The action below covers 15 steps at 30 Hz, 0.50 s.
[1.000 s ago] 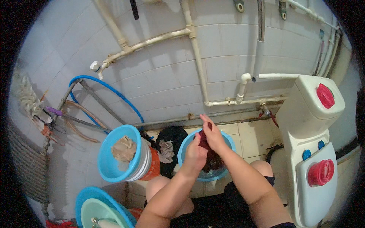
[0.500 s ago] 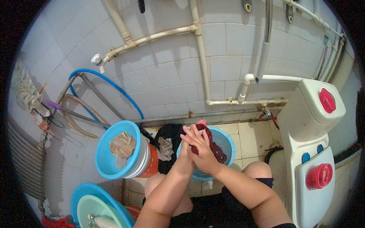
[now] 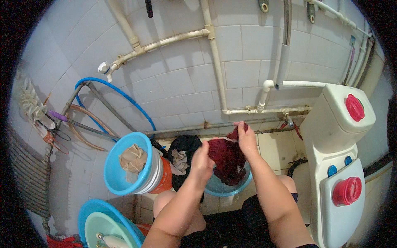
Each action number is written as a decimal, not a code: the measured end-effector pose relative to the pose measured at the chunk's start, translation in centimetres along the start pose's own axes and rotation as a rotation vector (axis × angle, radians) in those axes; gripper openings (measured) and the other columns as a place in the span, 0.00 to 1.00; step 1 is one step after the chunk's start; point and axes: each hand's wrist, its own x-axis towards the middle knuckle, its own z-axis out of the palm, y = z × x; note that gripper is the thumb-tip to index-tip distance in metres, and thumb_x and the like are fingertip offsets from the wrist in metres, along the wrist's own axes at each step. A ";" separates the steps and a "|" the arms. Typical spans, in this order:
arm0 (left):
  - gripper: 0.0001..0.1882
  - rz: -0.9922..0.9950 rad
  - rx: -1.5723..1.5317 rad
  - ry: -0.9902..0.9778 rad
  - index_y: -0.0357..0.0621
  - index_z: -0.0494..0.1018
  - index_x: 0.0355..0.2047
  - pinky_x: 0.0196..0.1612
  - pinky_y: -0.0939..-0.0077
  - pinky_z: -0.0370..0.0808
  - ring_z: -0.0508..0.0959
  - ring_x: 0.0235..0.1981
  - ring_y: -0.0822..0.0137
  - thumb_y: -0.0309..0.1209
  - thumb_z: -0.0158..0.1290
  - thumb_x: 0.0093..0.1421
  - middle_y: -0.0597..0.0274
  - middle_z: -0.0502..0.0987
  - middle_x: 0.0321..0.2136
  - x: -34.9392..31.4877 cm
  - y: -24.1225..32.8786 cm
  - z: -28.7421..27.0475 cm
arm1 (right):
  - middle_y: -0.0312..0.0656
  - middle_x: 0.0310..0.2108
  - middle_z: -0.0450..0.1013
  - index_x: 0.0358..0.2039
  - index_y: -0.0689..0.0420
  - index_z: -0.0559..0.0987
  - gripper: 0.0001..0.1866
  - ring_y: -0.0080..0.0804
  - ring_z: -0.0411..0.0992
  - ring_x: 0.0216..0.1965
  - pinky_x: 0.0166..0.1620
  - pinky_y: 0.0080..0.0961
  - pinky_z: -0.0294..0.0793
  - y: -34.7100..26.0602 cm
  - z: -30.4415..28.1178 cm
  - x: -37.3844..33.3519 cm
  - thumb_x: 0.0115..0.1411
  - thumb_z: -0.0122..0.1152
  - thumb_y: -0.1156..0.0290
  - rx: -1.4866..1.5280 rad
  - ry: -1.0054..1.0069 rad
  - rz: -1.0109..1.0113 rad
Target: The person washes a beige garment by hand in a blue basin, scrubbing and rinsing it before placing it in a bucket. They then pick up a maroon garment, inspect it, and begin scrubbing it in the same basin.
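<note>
A wet dark red garment (image 3: 226, 160) hangs spread between my two hands, over a blue basin (image 3: 223, 192) of water on the floor. My left hand (image 3: 202, 164) grips its upper left edge, the fingers partly hidden from this angle. Higher up, my right hand (image 3: 247, 139) is closed on its right corner, where a bunch of cloth shows above the fingers. The garment's lower end hangs down into the basin. Left of the basin lies a dark heap of clothes (image 3: 182, 145) with a greyish cloth (image 3: 179, 161) on it.
A blue basin (image 3: 108, 165) with beige cloth (image 3: 133, 158) tops a bucket (image 3: 162, 175) on the left. Nested basins (image 3: 82, 221) stand at lower left. A toilet (image 3: 326, 136) bounds the right side. Pipes (image 3: 219, 70) and a tap (image 3: 106, 68) line the tiled wall.
My hands were pressed together over the basin with the dark red garment bunched at them. Now they are apart, holding it up and spread out, the right hand farther right and higher.
</note>
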 end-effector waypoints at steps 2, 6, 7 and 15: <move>0.24 0.067 0.047 0.119 0.37 0.63 0.49 0.51 0.66 0.67 0.71 0.47 0.62 0.44 0.30 0.66 0.56 0.71 0.46 0.9 1.6 -0.6 | 0.50 0.32 0.74 0.37 0.60 0.75 0.25 0.43 0.72 0.36 0.41 0.31 0.69 0.1 -1.2 0.3 0.62 0.41 0.50 -0.103 -0.017 0.046; 0.24 0.136 0.040 0.162 0.37 0.61 0.50 0.49 0.68 0.68 0.71 0.45 0.62 0.44 0.31 0.66 0.54 0.70 0.47 2.3 3.1 -2.1 | 0.48 0.31 0.75 0.36 0.62 0.75 0.20 0.36 0.72 0.35 0.41 0.28 0.69 -2.9 -2.5 -1.4 0.56 0.55 0.55 -0.075 -0.483 0.026; 0.24 0.143 0.038 0.181 0.36 0.61 0.49 0.49 0.68 0.69 0.71 0.44 0.62 0.44 0.31 0.66 0.54 0.70 0.47 2.6 3.3 -2.5 | 0.46 0.31 0.75 0.36 0.62 0.75 0.19 0.34 0.72 0.34 0.41 0.28 0.69 -3.8 -2.8 -1.9 0.54 0.57 0.58 -0.094 -0.575 0.012; 0.22 0.151 0.375 0.213 0.36 0.68 0.43 0.46 0.74 0.68 0.72 0.40 0.67 0.43 0.34 0.66 0.57 0.74 0.41 2.8 3.8 -3.2 | 0.37 0.29 0.73 0.36 0.63 0.74 0.13 0.24 0.68 0.32 0.39 0.23 0.68 -3.7 -4.2 -2.1 0.52 0.61 0.69 0.117 -0.502 0.120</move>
